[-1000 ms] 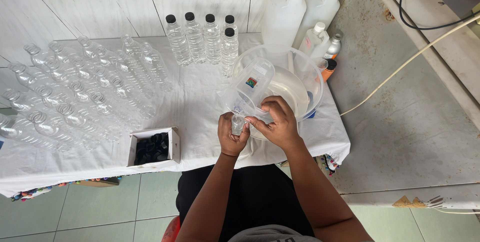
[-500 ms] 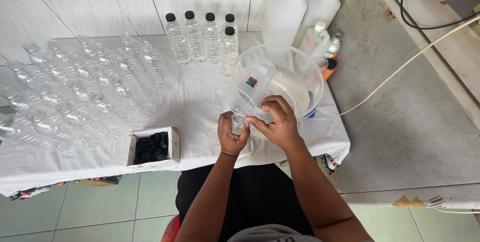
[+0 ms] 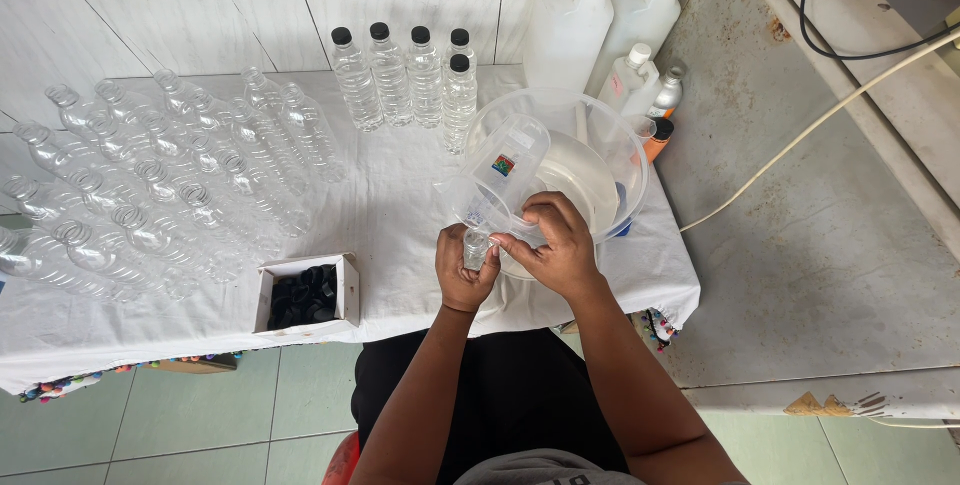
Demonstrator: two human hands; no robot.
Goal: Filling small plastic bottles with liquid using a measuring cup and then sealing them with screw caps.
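We hold a small clear bottle (image 3: 476, 248) upright at the near edge of the table (image 3: 400, 195), our left hand (image 3: 464, 273) wrapped around it with fingers closed on its body. Our right hand (image 3: 556, 245) grips the handle of a clear plastic jug (image 3: 502, 181), fingers curled tight, the jug tilted so its spout sits over the bottle's mouth. Just behind the jug stands a large clear basin (image 3: 600, 160). A small cardboard box of black caps (image 3: 305, 294) lies to the left near the table's front edge. Rows of empty clear bottles (image 3: 150, 195) lie on their sides across the white cloth. Five filled, black-capped bottles (image 3: 405, 75) stand at the back by the tiled wall, beside two big white jerrycans (image 3: 600, 10).
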